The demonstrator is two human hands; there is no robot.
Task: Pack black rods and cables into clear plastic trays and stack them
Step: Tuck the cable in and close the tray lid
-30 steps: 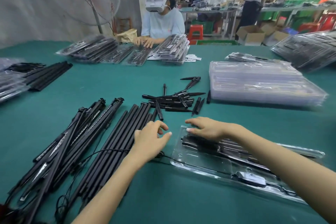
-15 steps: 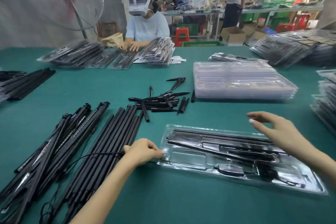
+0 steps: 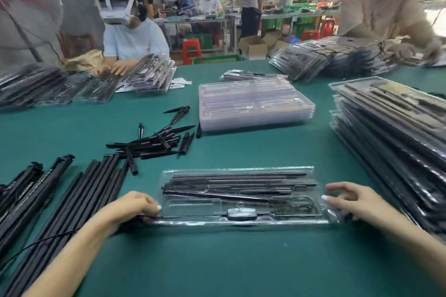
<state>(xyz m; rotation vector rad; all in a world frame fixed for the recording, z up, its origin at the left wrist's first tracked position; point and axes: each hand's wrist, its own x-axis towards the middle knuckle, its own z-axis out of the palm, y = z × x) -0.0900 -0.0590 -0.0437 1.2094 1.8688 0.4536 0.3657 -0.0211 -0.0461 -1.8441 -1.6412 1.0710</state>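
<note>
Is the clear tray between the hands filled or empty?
Filled: black rods lie in the clear tray, a cable coiled in its near compartment.

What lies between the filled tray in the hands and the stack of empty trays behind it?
Head view: only bare green table between the filled tray and the empty trays.

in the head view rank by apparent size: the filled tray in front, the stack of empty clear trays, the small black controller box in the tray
1. filled tray, though nearness inflates it
2. stack of empty clear trays, farther away, so true order unsure
3. controller box, clearly smallest
</note>
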